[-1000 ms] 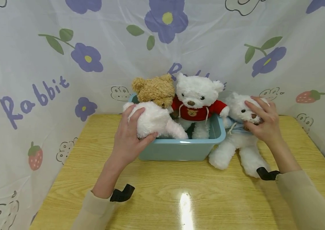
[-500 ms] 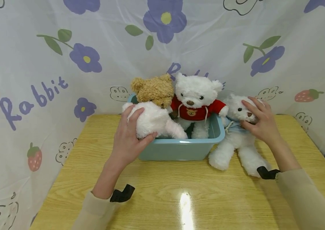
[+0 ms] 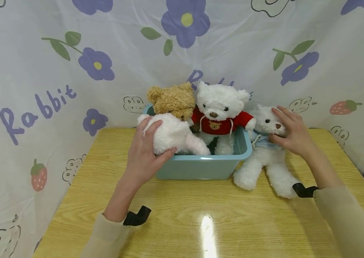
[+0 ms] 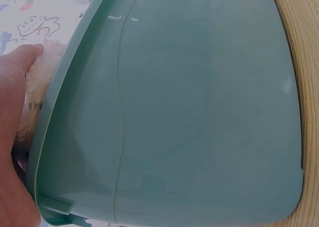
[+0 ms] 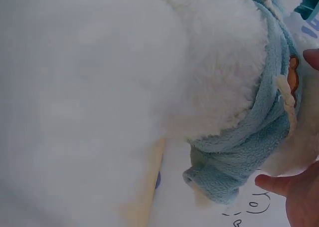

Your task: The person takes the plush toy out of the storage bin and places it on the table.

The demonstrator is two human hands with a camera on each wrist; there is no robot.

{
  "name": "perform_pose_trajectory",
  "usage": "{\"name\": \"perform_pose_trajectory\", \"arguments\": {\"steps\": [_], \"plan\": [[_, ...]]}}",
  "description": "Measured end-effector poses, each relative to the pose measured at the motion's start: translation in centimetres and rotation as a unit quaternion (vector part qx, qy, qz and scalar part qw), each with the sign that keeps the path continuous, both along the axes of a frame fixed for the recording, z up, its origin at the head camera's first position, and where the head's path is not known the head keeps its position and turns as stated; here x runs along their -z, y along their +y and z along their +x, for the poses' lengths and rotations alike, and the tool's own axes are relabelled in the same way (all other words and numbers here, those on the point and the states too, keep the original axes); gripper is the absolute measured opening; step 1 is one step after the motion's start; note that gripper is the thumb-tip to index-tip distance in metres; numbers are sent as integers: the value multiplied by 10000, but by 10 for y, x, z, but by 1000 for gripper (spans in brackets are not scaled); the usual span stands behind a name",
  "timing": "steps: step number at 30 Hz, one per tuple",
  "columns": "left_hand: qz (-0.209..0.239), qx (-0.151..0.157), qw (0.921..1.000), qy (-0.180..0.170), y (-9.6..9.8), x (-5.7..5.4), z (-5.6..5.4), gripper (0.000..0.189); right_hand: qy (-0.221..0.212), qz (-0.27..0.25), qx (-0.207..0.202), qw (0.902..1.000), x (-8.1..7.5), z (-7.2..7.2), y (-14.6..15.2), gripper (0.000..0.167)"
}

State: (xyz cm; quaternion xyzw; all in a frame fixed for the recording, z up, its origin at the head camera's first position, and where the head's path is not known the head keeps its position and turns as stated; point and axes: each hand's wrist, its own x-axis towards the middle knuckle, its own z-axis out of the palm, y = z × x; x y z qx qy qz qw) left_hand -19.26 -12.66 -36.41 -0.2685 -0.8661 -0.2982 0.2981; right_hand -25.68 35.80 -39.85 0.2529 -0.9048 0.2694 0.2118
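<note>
Plush toys (image 3: 222, 96) number three in one tub (image 3: 198, 169), one beside.

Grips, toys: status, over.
Left grip holding white plush, partly in bin. Right grip holding blue-topped bear, outside bin. Brown bear, red-shirted bear occupy bin.

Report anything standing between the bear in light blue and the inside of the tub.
In the way: the end wall of the teal tub, beside the white bear in light blue, and the white bear in red just inside that wall.
</note>
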Motion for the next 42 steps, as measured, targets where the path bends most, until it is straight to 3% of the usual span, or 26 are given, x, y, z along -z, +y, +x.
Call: {"name": "perform_pose_trajectory", "arguments": {"steps": [13, 27, 33, 42], "plan": [[6, 41, 10000, -27, 0, 0, 0, 82, -875, 41, 417, 9953, -8, 0, 0, 94], [-21, -18, 10000, -76, 0, 0, 0, 82, -1076, -84, 590, 9924, -3, 3, 0, 93], [6, -9, 10000, -70, 1, 0, 0, 82, -939, -192, 538, 9939, -9, 6, 2, 96], [18, -45, 9999, -111, 1, 0, 1, 83, -250, -185, 91, 9995, -31, 11, -10, 92]]}}
